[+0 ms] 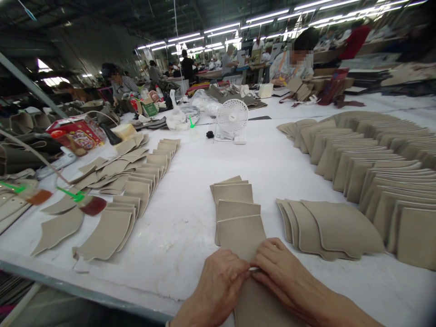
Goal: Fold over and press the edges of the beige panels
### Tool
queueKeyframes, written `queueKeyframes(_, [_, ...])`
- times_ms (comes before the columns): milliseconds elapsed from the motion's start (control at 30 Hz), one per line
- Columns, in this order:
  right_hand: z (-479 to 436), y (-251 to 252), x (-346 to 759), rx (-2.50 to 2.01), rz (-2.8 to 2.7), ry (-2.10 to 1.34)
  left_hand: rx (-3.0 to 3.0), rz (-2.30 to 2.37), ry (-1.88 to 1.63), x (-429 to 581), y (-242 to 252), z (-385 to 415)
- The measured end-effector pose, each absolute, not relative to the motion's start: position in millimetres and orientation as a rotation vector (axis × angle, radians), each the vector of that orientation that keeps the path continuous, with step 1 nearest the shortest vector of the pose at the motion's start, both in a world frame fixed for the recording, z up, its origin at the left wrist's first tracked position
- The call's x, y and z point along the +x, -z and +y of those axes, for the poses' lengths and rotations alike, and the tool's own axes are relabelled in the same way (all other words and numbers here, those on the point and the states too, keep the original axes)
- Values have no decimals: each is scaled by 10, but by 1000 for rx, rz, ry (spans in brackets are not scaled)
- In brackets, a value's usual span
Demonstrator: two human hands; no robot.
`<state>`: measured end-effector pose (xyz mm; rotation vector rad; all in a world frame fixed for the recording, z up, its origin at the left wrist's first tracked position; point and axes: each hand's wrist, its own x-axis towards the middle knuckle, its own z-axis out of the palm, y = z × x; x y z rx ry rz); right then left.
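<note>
Both of my hands meet at the near edge of the table over a taupe padded panel [260, 304]. My left hand [221, 277] is closed, its thumb and fingertips pinching the panel's upper edge. Beside it, my right hand [282, 272] pinches the same edge, fingertips almost touching those of the left. The panel's lower part hangs toward me, partly behind my right wrist. Just beyond my hands lies a short overlapping row of similar taupe panels [238, 206]. To the right of it, several curved taupe panels [347, 227] lie fanned on the white table [163, 254].
Long rows of overlapping panels [361, 172] fill the right side; more panels [143, 186] lie at left. Two green-tipped glue bottles [91, 204] stand near them. A small white fan [232, 117] stands ahead. Across the table a person [293, 63] works; others sit farther back.
</note>
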<state>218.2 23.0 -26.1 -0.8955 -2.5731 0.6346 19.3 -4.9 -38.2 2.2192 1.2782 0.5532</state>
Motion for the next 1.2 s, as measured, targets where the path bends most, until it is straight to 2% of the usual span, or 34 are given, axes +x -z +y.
queueKeyframes(400, [348, 119, 2601, -978, -2580, -930, 2114, 1253, -632, 96, 320, -80])
queueKeyframes(600, [320, 163, 2636, -1035, -2482, -965, 2112, 1305, -570, 223, 253, -16])
queueKeyframes(867, [264, 271, 2719, -1164, -2249, -1112, 2214, 1213, -659, 367, 310, -14])
queueKeyframes(1200, [276, 330, 2746, -1133, -2265, -1056, 1893, 1349, -538, 257, 277, 22])
